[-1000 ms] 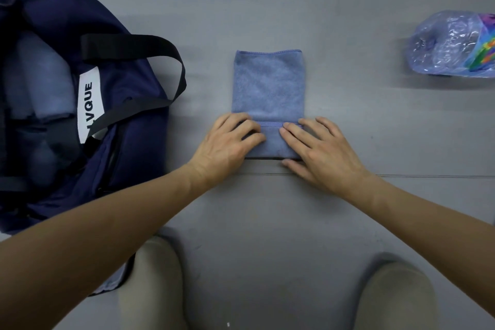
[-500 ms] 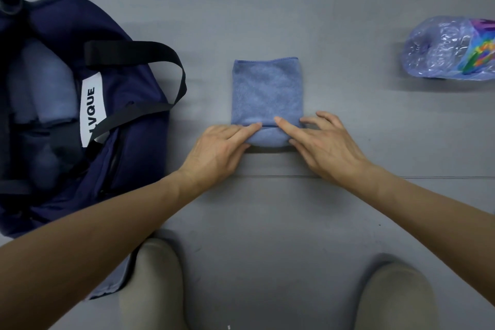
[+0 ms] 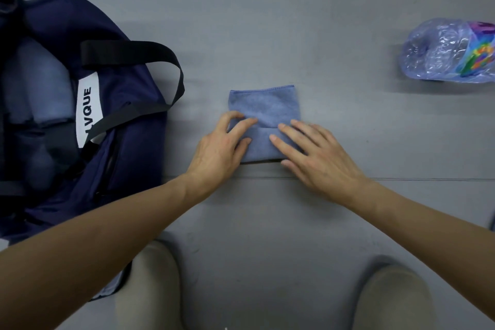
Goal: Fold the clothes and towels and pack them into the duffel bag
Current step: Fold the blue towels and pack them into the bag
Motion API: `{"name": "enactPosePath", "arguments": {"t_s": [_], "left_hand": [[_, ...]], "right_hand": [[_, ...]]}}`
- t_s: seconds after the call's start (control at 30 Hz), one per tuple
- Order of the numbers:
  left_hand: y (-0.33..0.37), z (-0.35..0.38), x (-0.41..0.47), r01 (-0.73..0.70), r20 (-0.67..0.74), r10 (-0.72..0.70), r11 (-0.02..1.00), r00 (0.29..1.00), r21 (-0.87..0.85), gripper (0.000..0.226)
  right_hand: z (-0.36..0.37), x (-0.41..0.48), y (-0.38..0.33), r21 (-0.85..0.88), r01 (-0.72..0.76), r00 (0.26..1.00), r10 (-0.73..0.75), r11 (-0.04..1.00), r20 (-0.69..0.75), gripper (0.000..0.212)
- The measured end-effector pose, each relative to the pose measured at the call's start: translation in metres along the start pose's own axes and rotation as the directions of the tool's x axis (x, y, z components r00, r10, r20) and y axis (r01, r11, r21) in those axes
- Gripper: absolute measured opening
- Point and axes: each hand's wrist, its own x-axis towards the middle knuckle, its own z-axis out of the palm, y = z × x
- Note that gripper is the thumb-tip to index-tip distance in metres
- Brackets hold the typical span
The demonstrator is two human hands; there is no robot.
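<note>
Between duffel bag (image 3: 128, 142) and plastic bottle (image 3: 447, 53), on the grey surface (image 3: 267, 21), both hands, left hand (image 3: 219, 147) and right hand (image 3: 316, 158), pressing flat with released fingers the half-rolled blue towel (image 3: 265, 112); rolled items already inside the bag, packing of this one remaining.

A plain indoor spot with no clear room type: a bare grey floor (image 3: 267, 21) crossed by one thin seam, where a navy duffel bag (image 3: 128, 142) and a crumpled plastic bottle (image 3: 439, 53) lie

Your single head view, looking steeply down.
It sits close above the floor (image 3: 267, 21); bag (image 3: 128, 120) at 9 o'clock.
</note>
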Motion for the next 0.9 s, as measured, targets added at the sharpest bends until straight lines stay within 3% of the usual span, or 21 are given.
{"name": "enactPosePath", "arguments": {"t_s": [0.13,0.2,0.27,0.4,0.6,0.73,0.9], "left_hand": [[-0.01,0.007,-0.002,-0.186,-0.085,0.203,0.967,0.975,0.172,0.029],[-0.017,0.012,-0.002,-0.282,-0.141,0.326,0.922,0.935,0.265,0.032],[-0.025,0.015,-0.005,-0.328,-0.1,0.369,0.899,0.924,0.29,0.034],[-0.034,0.011,-0.012,-0.296,0.095,0.281,0.924,0.955,0.242,0.063],[-0.014,-0.01,0.003,-0.14,0.033,0.138,0.99,0.99,0.036,0.045],[-0.011,-0.017,0.014,-0.023,0.075,0.025,0.999,0.997,-0.027,0.05],[-0.012,-0.023,0.031,0.069,0.159,-0.046,0.987,0.986,-0.143,0.062]], "right_hand": [[0.01,-0.002,0.003,0.001,-0.072,0.972,0.07,0.997,0.225,0.069],[0.009,0.001,0.005,-0.004,-0.096,0.964,0.094,0.995,0.247,0.072],[0.005,0.008,0.007,-0.002,-0.105,0.963,0.102,0.994,0.248,0.074],[-0.002,0.018,0.01,0.03,-0.105,0.972,0.096,0.994,0.214,0.064],[-0.019,0.034,0.018,0.149,-0.126,0.973,0.093,0.981,0.214,0.068],[-0.024,0.045,0.023,0.12,-0.067,0.962,0.033,0.991,0.27,0.076],[-0.022,0.06,0.026,0.158,-0.192,0.916,0.119,0.969,0.383,0.062]]}}
